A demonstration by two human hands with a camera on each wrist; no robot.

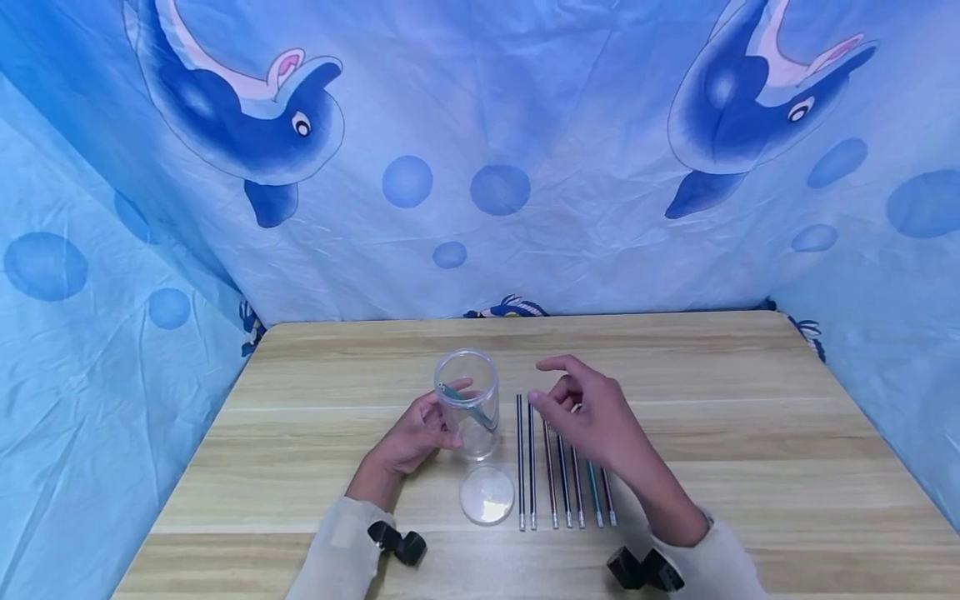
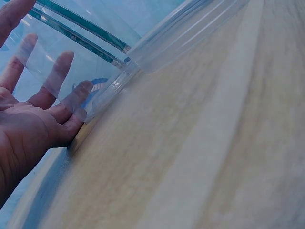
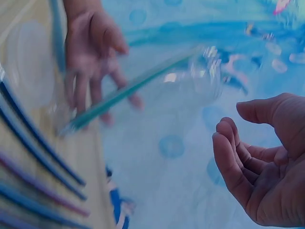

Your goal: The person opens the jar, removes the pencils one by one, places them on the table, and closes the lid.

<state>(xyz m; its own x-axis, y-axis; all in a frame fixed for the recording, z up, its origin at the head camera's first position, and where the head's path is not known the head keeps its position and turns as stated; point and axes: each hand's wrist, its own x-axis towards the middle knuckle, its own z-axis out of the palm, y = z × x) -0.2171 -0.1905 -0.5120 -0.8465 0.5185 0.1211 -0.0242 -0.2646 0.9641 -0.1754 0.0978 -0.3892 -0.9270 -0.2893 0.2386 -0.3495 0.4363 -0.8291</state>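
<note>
My left hand (image 1: pixel 412 435) grips a clear plastic jar (image 1: pixel 480 433) standing on the table, thumb in front and fingers round its far side. Inside the jar leans a teal pencil (image 3: pixel 133 89); through the wall, the left wrist view shows two teal shafts with their eraser ends low down. To the right, my right hand (image 1: pixel 592 408) hovers above the far ends of a row of pencils (image 1: pixel 564 483). Its fingers are loosely bent, the thumb stands apart from the index finger, and nothing is between them.
A round clear lid (image 1: pixel 487 495) lies flat just in front of the jar. The several pencils beside it lie side by side, eraser ends toward me. Beyond the wooden table (image 1: pixel 337 358) hangs a blue dolphin-print cloth (image 1: pixel 585 250), which also covers both sides.
</note>
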